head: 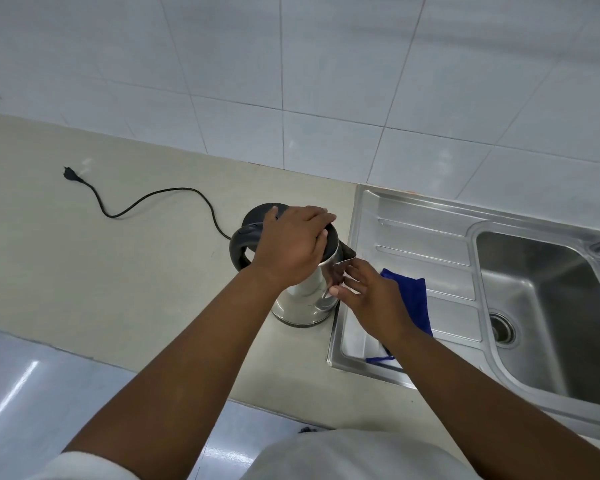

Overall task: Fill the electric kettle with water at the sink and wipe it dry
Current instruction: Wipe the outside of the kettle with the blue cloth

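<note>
Left hand: the left hand (291, 247) lies palm-down over the black lid of the kettle (305, 292), its fingers (317, 216) curled over the far rim of the lid and closed on the top.
Right hand: the right hand (371, 299) is spread loosely, fingers apart, fingertips touching the shiny side of the kettle just under the spout; it grips nothing.
Kettle: upright on the bench (118, 271), directly under the left fingers and against the right fingertips, close to the left edge of the sink unit.
Handle: the black handle (239, 251) sticks out on the side of the left wrist away from the right hand.
Base and cord: a black cord (146, 199) runs off from behind the kettle, beyond the left fingers, and ends in a plug (70, 174) lying loose on the bench, well apart from both hands.
Cloth: a blue cloth (413, 299) lies on the draining board (426, 237), partly under the right hand and wrist.
Sink: the steel basin (548, 306) with its drain (501, 329) lies past the right hand, on the side away from the kettle.
Wall: pale tiles (291, 64) rise beyond the left fingertips.
</note>
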